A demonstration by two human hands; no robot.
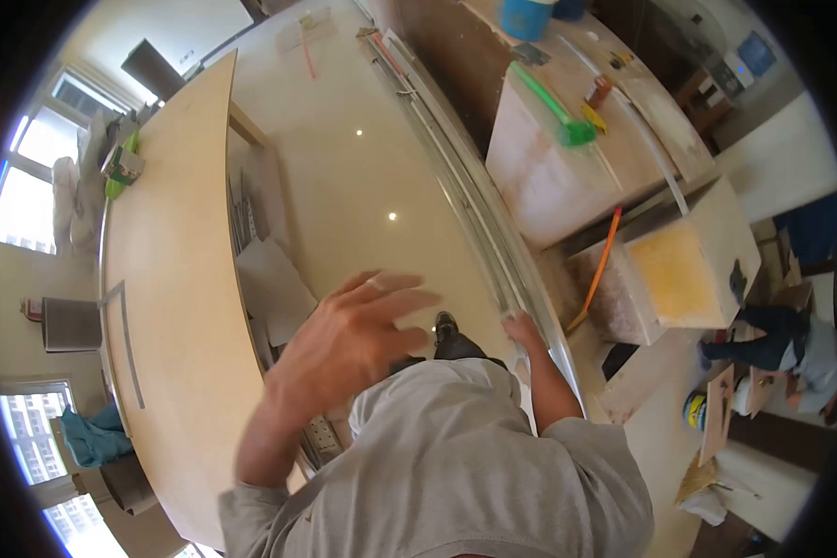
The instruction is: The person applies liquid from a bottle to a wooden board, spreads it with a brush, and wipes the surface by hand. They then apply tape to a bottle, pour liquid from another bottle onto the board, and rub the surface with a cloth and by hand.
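Observation:
My left hand (353, 335) is raised in front of my body, its fingers spread and slightly blurred, holding nothing. It hovers above the floor, beside the long pale wooden board (172, 279). On the other side, my right hand (522, 329) is down at the near end of long, narrow metal strips (456, 191), its fingers closed round one of them. The strips run away from me alongside a wooden cabinet. Part of that grip is hidden by the hand itself. One dark shoe (445, 324) shows on the floor between the hands.
A green-headed brush (577, 133) and a blue bucket (527, 17) sit on the dusty cabinet at right. An orange tube (604, 260) leans by a box with a yellow panel (674, 270). Another person (763, 344) is at far right. A green-and-white box (123, 165) lies on the board.

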